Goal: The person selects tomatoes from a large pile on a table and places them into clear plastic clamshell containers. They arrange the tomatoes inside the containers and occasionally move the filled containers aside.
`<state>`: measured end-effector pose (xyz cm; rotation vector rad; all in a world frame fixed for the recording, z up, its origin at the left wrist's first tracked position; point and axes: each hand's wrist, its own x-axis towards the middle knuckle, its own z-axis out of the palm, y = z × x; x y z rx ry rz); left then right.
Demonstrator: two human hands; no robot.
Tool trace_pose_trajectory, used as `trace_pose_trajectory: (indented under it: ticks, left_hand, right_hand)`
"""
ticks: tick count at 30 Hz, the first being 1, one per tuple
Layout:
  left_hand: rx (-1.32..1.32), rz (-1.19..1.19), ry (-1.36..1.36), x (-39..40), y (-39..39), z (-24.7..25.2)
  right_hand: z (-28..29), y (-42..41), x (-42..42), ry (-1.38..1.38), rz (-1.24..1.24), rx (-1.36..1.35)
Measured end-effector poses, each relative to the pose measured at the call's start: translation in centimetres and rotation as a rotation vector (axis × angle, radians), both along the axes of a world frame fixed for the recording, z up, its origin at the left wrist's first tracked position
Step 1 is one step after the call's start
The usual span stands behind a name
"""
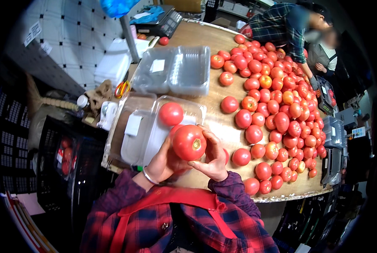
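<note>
A large red tomato point(189, 143), its stem scar facing right, is held up close to my chest between both hands. My right hand point(212, 155) grips its right side with fingers and thumb. Around its left and lower side is my left hand point(163, 161), partly hidden by the tomato, with a bracelet at the wrist. Behind the hands lies an opened clear plastic clamshell box point(115, 144); one red tomato point(171, 114) rests in its right half and another shows partly just below that one. A white label sticks to the box's left half.
Many loose tomatoes point(281, 122) cover the wooden table point(207, 110) at the right. Stacked clear boxes point(188, 71) stand beyond the opened one, near a metal post point(129, 39). A black crate point(54, 158) is at the left. Two other people point(277, 25) are at the far right.
</note>
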<state>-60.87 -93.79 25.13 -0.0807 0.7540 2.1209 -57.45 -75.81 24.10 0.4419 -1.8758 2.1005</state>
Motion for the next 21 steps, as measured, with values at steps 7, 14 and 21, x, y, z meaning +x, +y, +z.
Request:
trace_pose_trajectory:
  ticks: [7, 14, 21]
  left_hand:
    - [0.084, 0.185, -0.138, 1.7, -3.4, 0.3]
    - [-0.930, 0.172, 1.218, -1.5, -8.3, 2.0]
    - [-1.272, -0.307, 1.831, -3.8, -7.2, 1.1]
  right_hand:
    - [0.1, -1.7, 3.6, -0.144, -0.037, 0.107]
    - [-3.3, 1.3, 7.3, -0.417, -0.345, -0.058]
    - [-3.1, 0.3, 8.1, -0.435, -0.315, -0.057]
